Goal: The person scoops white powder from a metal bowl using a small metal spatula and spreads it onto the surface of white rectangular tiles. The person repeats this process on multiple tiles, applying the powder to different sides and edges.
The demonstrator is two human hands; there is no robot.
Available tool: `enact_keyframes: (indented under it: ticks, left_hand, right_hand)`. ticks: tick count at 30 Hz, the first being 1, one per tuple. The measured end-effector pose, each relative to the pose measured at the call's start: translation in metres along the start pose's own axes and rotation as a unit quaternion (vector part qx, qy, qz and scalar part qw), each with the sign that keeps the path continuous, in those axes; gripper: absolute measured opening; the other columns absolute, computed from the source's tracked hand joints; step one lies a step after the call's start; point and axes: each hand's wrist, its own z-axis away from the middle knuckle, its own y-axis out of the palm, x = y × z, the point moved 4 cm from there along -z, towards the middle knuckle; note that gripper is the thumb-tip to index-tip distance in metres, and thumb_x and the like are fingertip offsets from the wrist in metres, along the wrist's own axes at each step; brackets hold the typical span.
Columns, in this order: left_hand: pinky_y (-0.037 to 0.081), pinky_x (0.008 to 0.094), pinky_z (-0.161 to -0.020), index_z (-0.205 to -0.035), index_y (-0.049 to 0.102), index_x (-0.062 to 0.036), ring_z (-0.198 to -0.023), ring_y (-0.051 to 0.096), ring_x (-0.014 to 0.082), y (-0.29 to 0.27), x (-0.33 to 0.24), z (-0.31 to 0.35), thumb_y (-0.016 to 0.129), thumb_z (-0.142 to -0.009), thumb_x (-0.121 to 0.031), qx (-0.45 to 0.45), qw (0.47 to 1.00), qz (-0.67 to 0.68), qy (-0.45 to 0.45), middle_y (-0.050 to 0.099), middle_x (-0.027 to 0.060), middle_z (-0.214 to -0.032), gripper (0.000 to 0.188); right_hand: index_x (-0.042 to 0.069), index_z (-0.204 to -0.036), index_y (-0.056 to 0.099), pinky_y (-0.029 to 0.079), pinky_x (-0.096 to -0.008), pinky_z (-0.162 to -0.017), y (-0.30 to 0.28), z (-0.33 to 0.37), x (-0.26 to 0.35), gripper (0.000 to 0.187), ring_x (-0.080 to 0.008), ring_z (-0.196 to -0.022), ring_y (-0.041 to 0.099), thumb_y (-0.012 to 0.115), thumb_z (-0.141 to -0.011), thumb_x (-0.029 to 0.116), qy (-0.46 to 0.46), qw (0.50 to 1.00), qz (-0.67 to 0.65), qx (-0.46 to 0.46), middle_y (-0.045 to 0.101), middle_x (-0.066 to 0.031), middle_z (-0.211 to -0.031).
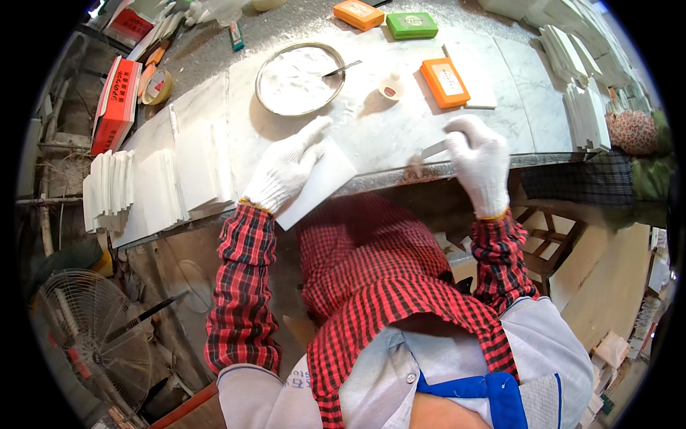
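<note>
My left hand [289,164], in a white knit glove, grips a thin white tile [325,181] at the table's front edge. The tile tilts, its lower corner reaching past the edge. In my right hand [480,154], also gloved, is a small flat tool [433,150] with a pale strip; its brownish far end is blurred, so its exact kind cannot be told. Beyond my left hand stands a round metal bowl [260,89] of white powder or paste, a metal handle [343,68] resting in it. A small white bottle [391,87] stands between bowl and right hand.
Orange boxes [444,83] and a green box [411,26] lie on the far side. Stacked white tiles [111,186] line the left edge; more tiles [587,114] stand right, near another person's sleeve [632,131]. A red box [116,100] and a fan [96,343] are left.
</note>
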Motion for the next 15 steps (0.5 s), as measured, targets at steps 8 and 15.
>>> enact_keyframes:
  ticks: [8,15]
  left_hand:
    - [0.054,0.0415,-0.087,-0.143,0.053,-0.0055,-0.097,0.066,0.0347,0.014,-0.007,0.001,0.072,-0.09,-0.038,-0.099,0.973,-0.208,0.03,0.065,0.0161,-0.109,0.065]
    - [0.043,0.0499,-0.107,-0.155,0.035,-0.0007,-0.126,0.048,0.0393,0.024,-0.02,0.008,0.088,-0.066,-0.057,0.015,0.963,-0.271,0.003,0.048,0.018,-0.141,0.118]
  right_hand:
    - [-0.003,-0.108,0.073,0.054,-0.0258,-0.067,0.016,0.012,0.002,0.021,-0.0108,-0.071,0.068,0.062,-0.092,0.006,0.111,0.959,-0.254,0.059,0.073,-0.009,-0.085]
    - [0.005,-0.112,0.074,0.056,-0.0346,-0.081,0.045,0.013,-0.029,0.024,-0.0246,-0.091,0.075,0.07,-0.092,0.017,0.029,0.986,-0.113,0.122,0.076,-0.0183,-0.1]
